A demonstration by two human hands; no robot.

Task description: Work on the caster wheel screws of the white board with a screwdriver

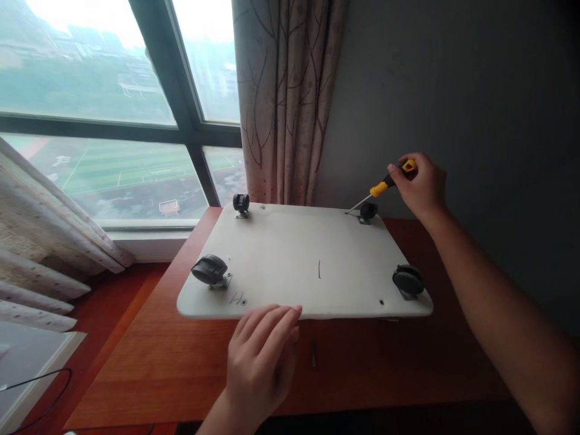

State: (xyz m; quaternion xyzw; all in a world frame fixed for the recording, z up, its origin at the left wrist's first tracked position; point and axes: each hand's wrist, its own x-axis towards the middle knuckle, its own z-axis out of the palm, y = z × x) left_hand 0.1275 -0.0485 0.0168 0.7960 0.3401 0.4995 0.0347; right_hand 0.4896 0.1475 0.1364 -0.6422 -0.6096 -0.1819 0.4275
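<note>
A white board [290, 254] lies upside down on a reddish wooden table [181, 362], with a black caster wheel at each corner. My right hand [421, 184] is closed around a yellow-and-black screwdriver [385, 183], whose tip points down by the far-right caster [367, 211]. My left hand [263, 356] is open, fingers stretched flat and together, resting at the board's near edge. The near-left caster [209, 270], near-right caster [408, 280] and far-left caster [241, 203] stand untouched.
A small dark screw [313, 353] lies on the table just in front of the board. A patterned curtain [285, 103] hangs behind the board, with a window [113, 109] to the left and a grey wall [453, 90] to the right.
</note>
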